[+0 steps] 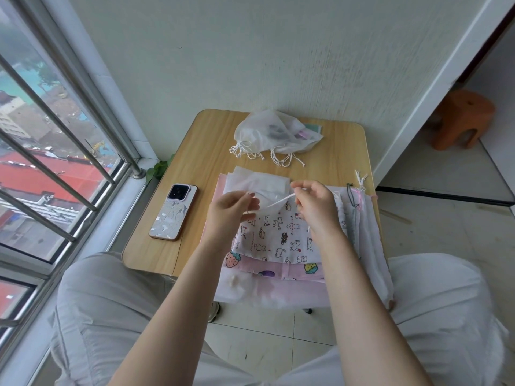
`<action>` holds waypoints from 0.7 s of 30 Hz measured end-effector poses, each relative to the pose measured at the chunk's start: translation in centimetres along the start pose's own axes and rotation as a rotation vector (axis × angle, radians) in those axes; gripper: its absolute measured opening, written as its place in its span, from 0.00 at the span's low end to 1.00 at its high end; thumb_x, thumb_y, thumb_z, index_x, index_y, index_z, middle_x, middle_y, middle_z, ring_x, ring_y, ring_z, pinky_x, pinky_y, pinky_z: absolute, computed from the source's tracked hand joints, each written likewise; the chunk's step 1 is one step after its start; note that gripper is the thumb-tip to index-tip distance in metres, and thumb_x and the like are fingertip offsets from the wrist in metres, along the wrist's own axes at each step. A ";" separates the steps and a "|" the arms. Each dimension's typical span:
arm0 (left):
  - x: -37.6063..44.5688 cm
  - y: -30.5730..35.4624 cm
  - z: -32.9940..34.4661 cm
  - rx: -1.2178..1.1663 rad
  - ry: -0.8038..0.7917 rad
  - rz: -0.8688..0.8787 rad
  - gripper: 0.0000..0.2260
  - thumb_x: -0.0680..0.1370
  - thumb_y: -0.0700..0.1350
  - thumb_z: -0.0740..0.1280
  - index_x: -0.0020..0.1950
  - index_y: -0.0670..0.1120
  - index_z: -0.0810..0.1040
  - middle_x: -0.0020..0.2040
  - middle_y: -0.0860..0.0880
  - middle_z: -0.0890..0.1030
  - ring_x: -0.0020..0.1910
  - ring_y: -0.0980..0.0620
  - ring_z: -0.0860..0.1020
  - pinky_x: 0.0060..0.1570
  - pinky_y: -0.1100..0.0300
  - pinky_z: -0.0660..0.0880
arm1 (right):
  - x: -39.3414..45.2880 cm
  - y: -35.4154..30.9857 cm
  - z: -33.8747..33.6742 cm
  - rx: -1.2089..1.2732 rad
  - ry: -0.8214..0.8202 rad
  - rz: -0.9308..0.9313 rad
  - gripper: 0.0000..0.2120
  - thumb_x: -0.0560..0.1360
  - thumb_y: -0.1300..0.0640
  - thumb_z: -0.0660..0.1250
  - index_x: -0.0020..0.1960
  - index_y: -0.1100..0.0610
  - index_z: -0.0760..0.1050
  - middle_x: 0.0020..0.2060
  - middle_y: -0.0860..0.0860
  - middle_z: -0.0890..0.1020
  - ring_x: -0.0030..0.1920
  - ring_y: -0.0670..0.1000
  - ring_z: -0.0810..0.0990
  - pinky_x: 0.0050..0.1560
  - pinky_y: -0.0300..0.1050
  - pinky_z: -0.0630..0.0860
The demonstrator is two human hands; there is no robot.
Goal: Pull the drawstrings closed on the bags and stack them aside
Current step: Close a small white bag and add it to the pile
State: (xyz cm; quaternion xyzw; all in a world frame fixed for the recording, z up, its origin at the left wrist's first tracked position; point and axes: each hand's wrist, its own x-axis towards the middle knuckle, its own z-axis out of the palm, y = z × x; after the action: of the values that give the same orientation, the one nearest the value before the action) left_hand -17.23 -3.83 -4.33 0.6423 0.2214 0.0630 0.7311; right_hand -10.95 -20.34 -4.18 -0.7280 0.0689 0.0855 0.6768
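Observation:
A cat-print drawstring bag lies flat on top of a pile of flat fabric bags at the table's near right. My left hand and my right hand hover over its top edge. Each pinches an end of a white drawstring stretched between them. At the table's far edge lies a heap of white bags with gathered mouths, their knotted cords trailing toward me.
A phone lies face down on the left part of the small wooden table. Window bars stand close on the left, a wall behind. More bags with cords hang over the right edge. An orange stool stands far right.

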 end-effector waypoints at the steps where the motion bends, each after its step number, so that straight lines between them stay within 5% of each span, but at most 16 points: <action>1: 0.0 0.1 -0.2 -0.060 0.018 -0.010 0.05 0.79 0.39 0.67 0.49 0.40 0.82 0.42 0.41 0.84 0.41 0.48 0.83 0.42 0.56 0.81 | 0.0 0.0 -0.2 0.011 0.042 0.008 0.09 0.77 0.64 0.62 0.48 0.54 0.79 0.31 0.48 0.75 0.26 0.44 0.67 0.26 0.37 0.63; 4: 0.0 0.4 -0.3 0.004 0.042 0.000 0.05 0.79 0.40 0.68 0.49 0.40 0.82 0.36 0.44 0.81 0.34 0.51 0.79 0.33 0.60 0.76 | -0.2 -0.3 -0.7 0.059 0.050 0.020 0.09 0.77 0.65 0.61 0.48 0.56 0.78 0.31 0.49 0.75 0.25 0.43 0.67 0.25 0.35 0.63; 8: 0.3 0.3 0.6 0.433 -0.028 0.103 0.06 0.78 0.44 0.68 0.47 0.43 0.84 0.32 0.49 0.80 0.26 0.57 0.73 0.25 0.67 0.68 | -0.9 -1.8 -0.8 0.057 -0.252 -0.051 0.06 0.77 0.66 0.62 0.50 0.61 0.78 0.29 0.50 0.70 0.23 0.44 0.63 0.23 0.35 0.60; 11: 0.5 0.5 1.2 0.736 -0.213 0.134 0.09 0.78 0.46 0.67 0.45 0.44 0.84 0.33 0.54 0.81 0.28 0.60 0.72 0.29 0.70 0.68 | -1.2 -3.1 0.2 -0.003 -0.369 -0.128 0.06 0.77 0.66 0.63 0.48 0.59 0.78 0.29 0.50 0.69 0.25 0.45 0.64 0.25 0.36 0.61; 14: 0.4 0.8 1.2 0.773 -0.386 0.051 0.18 0.69 0.55 0.65 0.36 0.39 0.78 0.37 0.50 0.81 0.37 0.56 0.73 0.37 0.61 0.68 | -0.8 -3.9 1.1 -0.032 -0.335 -0.174 0.06 0.77 0.65 0.64 0.51 0.60 0.78 0.31 0.50 0.74 0.29 0.45 0.71 0.31 0.37 0.68; 17: 0.2 0.9 1.2 0.829 -0.420 0.083 0.18 0.74 0.55 0.67 0.39 0.40 0.82 0.34 0.51 0.77 0.29 0.56 0.67 0.30 0.66 0.65 | -0.5 -3.5 1.5 -0.070 -0.317 -0.218 0.13 0.76 0.60 0.66 0.61 0.54 0.74 0.45 0.49 0.83 0.46 0.44 0.81 0.48 0.40 0.75; 19: 0.2 1.0 1.1 0.723 -0.342 0.078 0.10 0.79 0.49 0.67 0.42 0.47 0.85 0.32 0.54 0.78 0.26 0.58 0.69 0.27 0.70 0.65 | -0.6 -2.9 1.7 -0.133 -0.281 -0.228 0.22 0.77 0.59 0.65 0.69 0.49 0.67 0.60 0.49 0.79 0.61 0.44 0.76 0.61 0.41 0.71; 21: 0.4 1.3 0.9 0.516 -0.264 0.024 0.09 0.79 0.46 0.67 0.43 0.47 0.85 0.32 0.53 0.78 0.28 0.57 0.70 0.28 0.68 0.66 | -0.8 -2.4 1.7 -0.232 -0.228 -0.218 0.23 0.77 0.63 0.62 0.70 0.50 0.66 0.64 0.48 0.75 0.65 0.45 0.72 0.66 0.42 0.68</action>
State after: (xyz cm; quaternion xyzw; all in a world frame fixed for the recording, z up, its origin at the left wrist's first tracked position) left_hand -16.28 -4.30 -3.10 0.8122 0.1254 -0.0709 0.5653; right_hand -11.27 -18.50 -1.82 -0.7898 -0.0978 0.1008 0.5971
